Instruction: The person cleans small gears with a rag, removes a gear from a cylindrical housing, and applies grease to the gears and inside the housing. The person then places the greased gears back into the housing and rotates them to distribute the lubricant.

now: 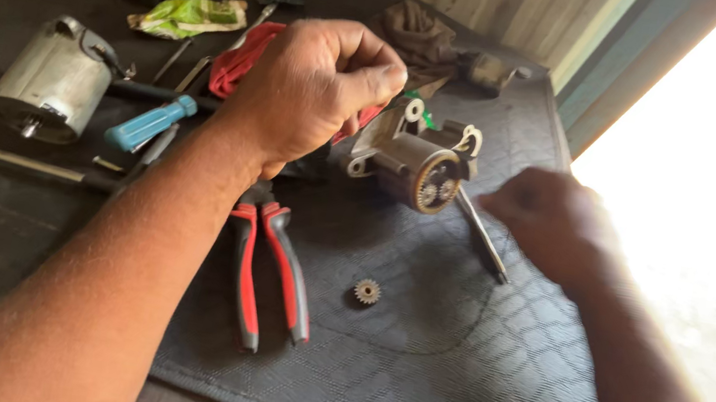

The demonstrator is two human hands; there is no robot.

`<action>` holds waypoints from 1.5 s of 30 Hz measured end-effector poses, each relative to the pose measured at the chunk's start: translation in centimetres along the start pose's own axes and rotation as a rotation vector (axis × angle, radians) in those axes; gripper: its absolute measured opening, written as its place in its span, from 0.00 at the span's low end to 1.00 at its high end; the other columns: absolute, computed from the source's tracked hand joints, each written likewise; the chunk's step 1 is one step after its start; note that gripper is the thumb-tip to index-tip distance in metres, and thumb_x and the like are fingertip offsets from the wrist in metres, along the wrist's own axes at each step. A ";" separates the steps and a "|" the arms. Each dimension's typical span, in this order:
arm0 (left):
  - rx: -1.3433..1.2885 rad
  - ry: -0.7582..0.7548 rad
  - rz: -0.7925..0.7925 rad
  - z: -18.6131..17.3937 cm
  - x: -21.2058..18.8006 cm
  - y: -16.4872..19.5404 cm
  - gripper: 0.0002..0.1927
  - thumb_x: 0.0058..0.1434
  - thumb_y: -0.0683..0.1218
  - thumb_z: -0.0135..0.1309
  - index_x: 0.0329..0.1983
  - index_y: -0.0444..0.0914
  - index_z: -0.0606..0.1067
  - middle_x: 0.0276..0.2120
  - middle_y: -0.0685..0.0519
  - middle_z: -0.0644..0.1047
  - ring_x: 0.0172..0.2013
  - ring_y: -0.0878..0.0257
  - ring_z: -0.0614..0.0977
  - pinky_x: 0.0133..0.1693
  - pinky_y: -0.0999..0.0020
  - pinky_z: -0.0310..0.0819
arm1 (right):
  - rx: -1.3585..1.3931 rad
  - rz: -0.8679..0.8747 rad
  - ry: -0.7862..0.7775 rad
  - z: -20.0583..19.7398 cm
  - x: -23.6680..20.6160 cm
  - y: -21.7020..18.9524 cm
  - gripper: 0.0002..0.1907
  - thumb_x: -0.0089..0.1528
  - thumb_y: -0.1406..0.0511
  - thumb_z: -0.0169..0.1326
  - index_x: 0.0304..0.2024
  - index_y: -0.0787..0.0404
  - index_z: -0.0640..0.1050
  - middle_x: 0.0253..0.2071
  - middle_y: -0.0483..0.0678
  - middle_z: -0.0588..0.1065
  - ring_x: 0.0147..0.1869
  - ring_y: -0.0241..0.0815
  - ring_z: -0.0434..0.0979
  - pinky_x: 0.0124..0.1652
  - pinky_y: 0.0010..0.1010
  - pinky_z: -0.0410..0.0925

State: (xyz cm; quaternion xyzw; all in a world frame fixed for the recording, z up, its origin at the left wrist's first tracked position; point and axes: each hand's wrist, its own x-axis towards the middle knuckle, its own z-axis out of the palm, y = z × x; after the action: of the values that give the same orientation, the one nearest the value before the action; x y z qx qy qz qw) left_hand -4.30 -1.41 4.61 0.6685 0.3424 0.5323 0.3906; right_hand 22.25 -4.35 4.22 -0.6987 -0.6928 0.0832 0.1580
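1. One metal gear housing (412,157) sits near the middle of the bench, on a dark quilted mat (448,356); its open round end, ringed with teeth and small gears, faces near and right.
2. It looks heavy for its size, rigid, and probably greasy, so slippery; I judge the cast body or its mounting ears the safest hold, not the exposed gears.
3. The left hand (313,90) is curled into a closed fist over the housing's far left end, fingers (371,80) wrapped tight; what exactly they grip there is hidden.
4. The right hand (553,225) hovers just right of the housing, blurred; I cannot tell how far its fingers are open, or whether it touches the thin metal rod (481,234) slanting from beneath the housing.
5. A small loose gear (367,291) lies on the mat, near side, apart from everything.
6. Red-handled pliers (268,263) lie left of it, under the left forearm.
7. Further left: a blue-handled screwdriver (147,124) and a silver motor can (53,80).
8. Far side: red cloth (242,61), a green wrapper (187,15).
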 end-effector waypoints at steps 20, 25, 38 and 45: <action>0.402 -0.116 0.171 0.7 -0.6 0.7 0.12 0.59 0.48 0.61 0.41 0.35 0.82 0.35 0.52 0.85 0.34 0.66 0.85 0.36 0.70 0.79 | 0.422 0.044 -0.074 3.6 2.7 4.2 0.15 0.57 0.71 0.52 0.45 0.60 0.83 0.40 0.66 0.77 0.38 0.55 0.79 0.38 0.44 0.70; 0.456 -0.387 -0.064 0.3 -0.3 1.5 0.11 0.57 0.49 0.61 0.39 0.38 0.82 0.31 0.55 0.84 0.28 0.66 0.83 0.32 0.68 0.78 | 0.977 -0.365 0.226 -1.5 0.5 5.1 0.09 0.65 0.74 0.46 0.44 0.65 0.78 0.44 0.52 0.78 0.37 0.38 0.76 0.38 0.27 0.72; 0.418 0.285 0.323 -3.6 2.5 -3.9 0.10 0.63 0.49 0.61 0.36 0.37 0.79 0.27 0.57 0.81 0.29 0.69 0.82 0.32 0.68 0.76 | 1.343 -0.733 0.185 -1.4 -5.3 -0.4 0.05 0.67 0.71 0.54 0.44 0.62 0.79 0.39 0.50 0.79 0.35 0.38 0.76 0.35 0.28 0.70; 0.500 0.469 0.297 -4.7 3.6 -7.4 0.12 0.63 0.50 0.59 0.31 0.36 0.77 0.22 0.55 0.79 0.23 0.65 0.82 0.28 0.64 0.73 | 0.617 -0.321 0.057 -1.8 -4.0 -0.5 0.04 0.67 0.69 0.57 0.44 0.61 0.80 0.36 0.49 0.79 0.35 0.38 0.76 0.34 0.29 0.69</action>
State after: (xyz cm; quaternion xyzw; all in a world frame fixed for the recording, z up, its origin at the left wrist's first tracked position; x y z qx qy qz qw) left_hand -8.51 5.91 0.28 0.6456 0.4412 0.6217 0.0447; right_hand 22.29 -8.51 5.68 -0.5022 -0.7315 0.2429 0.3921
